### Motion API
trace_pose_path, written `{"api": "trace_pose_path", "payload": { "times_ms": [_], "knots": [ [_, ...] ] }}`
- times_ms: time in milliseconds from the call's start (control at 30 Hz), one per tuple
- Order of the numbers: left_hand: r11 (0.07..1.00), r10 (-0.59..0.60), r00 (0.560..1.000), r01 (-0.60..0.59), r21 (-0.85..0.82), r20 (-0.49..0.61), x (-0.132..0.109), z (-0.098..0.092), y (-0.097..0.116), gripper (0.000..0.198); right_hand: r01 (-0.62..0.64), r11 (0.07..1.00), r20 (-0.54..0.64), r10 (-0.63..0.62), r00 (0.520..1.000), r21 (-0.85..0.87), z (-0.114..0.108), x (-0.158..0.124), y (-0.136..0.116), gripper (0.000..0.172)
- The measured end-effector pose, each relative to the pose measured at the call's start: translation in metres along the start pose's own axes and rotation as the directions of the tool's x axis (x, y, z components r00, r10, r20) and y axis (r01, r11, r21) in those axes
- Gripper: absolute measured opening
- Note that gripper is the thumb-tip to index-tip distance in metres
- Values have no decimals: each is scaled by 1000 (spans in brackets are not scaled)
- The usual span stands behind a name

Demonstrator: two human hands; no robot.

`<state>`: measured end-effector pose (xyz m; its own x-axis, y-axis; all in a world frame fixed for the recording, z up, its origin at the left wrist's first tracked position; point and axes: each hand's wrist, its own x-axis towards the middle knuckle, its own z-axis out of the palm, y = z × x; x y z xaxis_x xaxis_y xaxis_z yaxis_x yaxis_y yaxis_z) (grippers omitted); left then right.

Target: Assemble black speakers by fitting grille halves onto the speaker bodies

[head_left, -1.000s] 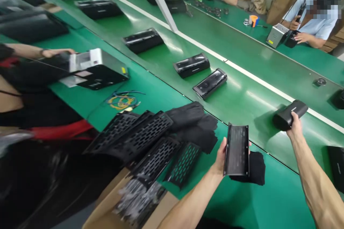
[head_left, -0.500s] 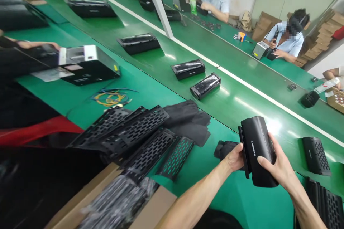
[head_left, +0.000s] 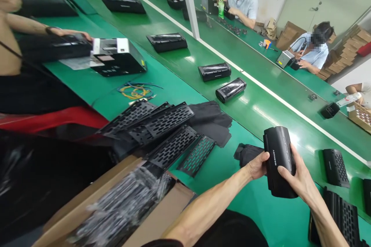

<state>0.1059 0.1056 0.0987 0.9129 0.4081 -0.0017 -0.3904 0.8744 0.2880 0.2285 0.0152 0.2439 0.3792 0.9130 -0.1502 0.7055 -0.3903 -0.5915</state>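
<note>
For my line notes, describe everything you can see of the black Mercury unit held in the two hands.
The black casing is a long, round-cornered body with a matte, plastic-looking surface, shallow lengthwise grooves, and MERCURY in small white letters along it. It stands nearly upright above the green workbench, gripped between the left hand and the right hand. Only the hands appear to touch it.

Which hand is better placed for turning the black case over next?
Probably the right: the right hand wraps around the black case, while the left hand only presses its side.
</note>
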Motion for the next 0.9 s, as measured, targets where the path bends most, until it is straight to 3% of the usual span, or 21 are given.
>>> {"api": "trace_pose_path", "payload": {
  "times_ms": [167, 300, 467, 667, 733, 800, 900],
  "knots": [
    [1000, -5, 999, 5, 2, -40, 5, 3, -7, 77, -117, 992, 16, 116, 993, 41, -13, -5, 3, 98],
    [1000, 5, 999, -6, -9, -45, 8, 14, -7, 69, -149, 984, 53, 144, 988, 93, -20, -9, 5, 100],
    [999, 38, 999, -38, -8, -23, 10, 30, -8, 73, -176, 980, 31, 174, 984, 89, -20, -13, -2, 100],
    [994, 104, 983, -107, -8, -151, 14, 48, -8, 74, -189, 967, 26, 187, 982, 170, -26, -12, 1, 99],
    [989, 143, 971, -145, 8, -192, 14, 53, -3, 78, -152, 963, -43, 166, 985, 224, -18, -24, 6, 100],
    [980, 200, 948, -197, 37, -248, 15, 57, -1, 82, -85, 969, -209, 134, 969, 230, 1, -40, 11, 108],
    [958, 287, 888, -273, 92, -360, 16, 58, -6, 84, -38, 990, -458, 95, 884, 134, 40, -56, 17, 119]
  ]
}}
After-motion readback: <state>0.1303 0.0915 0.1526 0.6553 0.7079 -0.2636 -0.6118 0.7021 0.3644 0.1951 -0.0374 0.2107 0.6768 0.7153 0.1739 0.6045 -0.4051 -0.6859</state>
